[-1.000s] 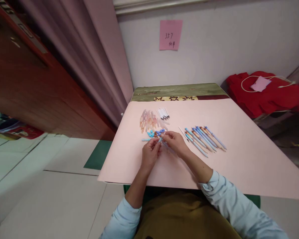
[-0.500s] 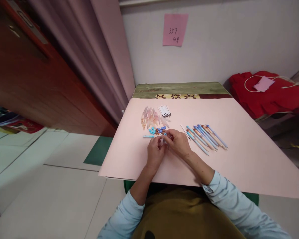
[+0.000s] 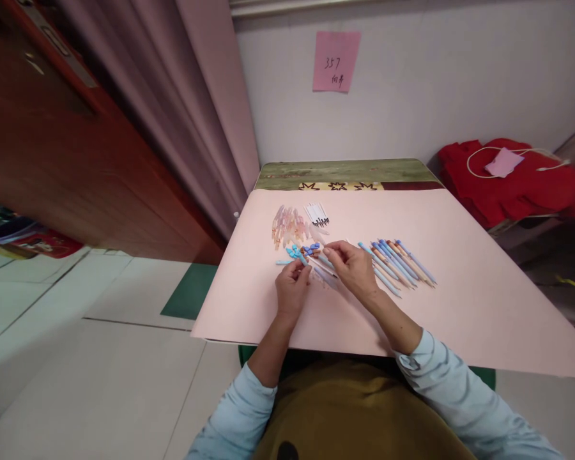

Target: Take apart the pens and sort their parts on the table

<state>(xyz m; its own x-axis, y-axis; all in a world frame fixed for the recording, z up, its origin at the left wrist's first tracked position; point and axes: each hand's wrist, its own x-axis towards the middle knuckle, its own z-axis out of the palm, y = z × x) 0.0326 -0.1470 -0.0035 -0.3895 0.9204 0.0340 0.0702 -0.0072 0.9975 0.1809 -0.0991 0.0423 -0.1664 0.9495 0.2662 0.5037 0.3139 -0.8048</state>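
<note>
Low over the near part of the table, my left hand (image 3: 290,292) pinches a small light-blue pen part (image 3: 302,259) between thumb and fingertips. To its right, my right hand (image 3: 357,271) is closed, thumb against forefinger; what lies in that pinch is too small to make out. Between the hands are a thin white refill (image 3: 323,263) and a translucent pen barrel (image 3: 326,278); whether either is held is unclear. Just beyond the fingertips sits a small heap of turquoise, blue and brown pen parts (image 3: 310,249). A turquoise piece (image 3: 283,262) lies left of it.
Several translucent pinkish pen barrels (image 3: 287,223) lie at the back left, beside white refills with dark ends (image 3: 317,214). Assembled-looking pens (image 3: 397,265) rest in a row on the right. Pink paper (image 3: 460,319) covers the table. Red cloth (image 3: 474,191) is beyond the right edge.
My hands were together around a small blue ring-like part and have moved apart. The right has shifted slightly right and up; a refill and barrel now show between them.
</note>
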